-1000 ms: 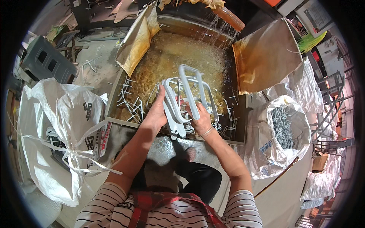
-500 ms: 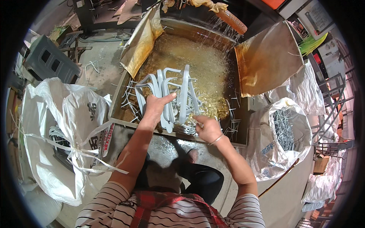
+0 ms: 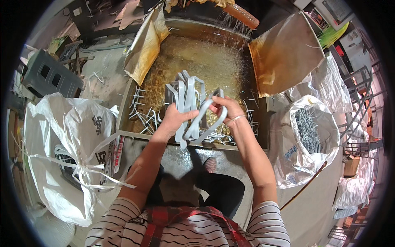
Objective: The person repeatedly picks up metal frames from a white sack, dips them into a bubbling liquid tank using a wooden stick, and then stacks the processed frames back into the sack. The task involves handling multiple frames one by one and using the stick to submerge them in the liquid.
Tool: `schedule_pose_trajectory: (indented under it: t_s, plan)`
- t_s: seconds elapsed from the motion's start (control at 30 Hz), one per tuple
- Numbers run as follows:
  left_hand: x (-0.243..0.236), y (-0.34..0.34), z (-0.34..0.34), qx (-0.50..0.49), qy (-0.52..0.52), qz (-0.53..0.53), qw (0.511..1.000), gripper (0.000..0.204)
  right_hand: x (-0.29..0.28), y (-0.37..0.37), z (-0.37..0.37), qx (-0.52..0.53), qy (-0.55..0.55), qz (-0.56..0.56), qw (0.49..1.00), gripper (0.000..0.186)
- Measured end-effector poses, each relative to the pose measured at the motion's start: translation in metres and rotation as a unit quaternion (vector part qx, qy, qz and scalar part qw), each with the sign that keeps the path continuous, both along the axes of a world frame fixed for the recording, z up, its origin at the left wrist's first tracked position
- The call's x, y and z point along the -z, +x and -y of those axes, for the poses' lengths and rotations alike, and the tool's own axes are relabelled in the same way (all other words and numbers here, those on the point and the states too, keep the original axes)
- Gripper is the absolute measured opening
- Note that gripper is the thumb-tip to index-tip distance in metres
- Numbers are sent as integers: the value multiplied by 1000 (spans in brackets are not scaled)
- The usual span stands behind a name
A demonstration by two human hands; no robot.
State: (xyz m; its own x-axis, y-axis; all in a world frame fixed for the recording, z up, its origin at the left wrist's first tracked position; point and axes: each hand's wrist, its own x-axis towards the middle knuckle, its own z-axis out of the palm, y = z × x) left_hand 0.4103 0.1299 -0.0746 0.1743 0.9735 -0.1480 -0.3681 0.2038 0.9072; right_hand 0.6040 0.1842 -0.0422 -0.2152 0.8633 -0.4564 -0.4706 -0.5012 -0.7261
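Grey frames are held up over the near side of a tank, ahead of a person in a striped shirt and a red plaid apron. The left hand is closed on the bundle, its thumb across the near face and its other fingers hidden behind. Just beside it, the right hand has thumb and fingers clamped on the top of a single loop, tilted with its lower end toward the bundle. A white bag flanks the tank at left; at right, an open sack holds thin grey pieces. Beyond the hands lies brownish water, between two stained sheets, with water falling from a pipe at the far side.
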Motion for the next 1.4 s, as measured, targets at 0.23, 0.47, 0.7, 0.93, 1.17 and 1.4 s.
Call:
schedule_pose_trajectory:
  t_s: [0.23,0.47,0.7,0.93,1.17,1.4]
  plan:
    - [0,-25,-14,-149,-48,111,981,31,2,41,30,-44,110,-32,992,40]
    - [19,-77,-26,-220,-105,239,940,13,39,95,55,-53,332,532,777,17]
    - [11,-82,-27,-294,-96,170,936,15,31,127,85,-180,464,625,601,38]
    - [11,-52,-20,-183,-50,-54,980,22,-20,107,82,-75,610,594,519,41]
    - [1,-37,-13,-72,-89,88,989,37,-55,99,74,-85,600,595,528,40]
    - [5,-38,-14,-187,-120,115,968,29,-30,95,77,-195,585,635,466,47]
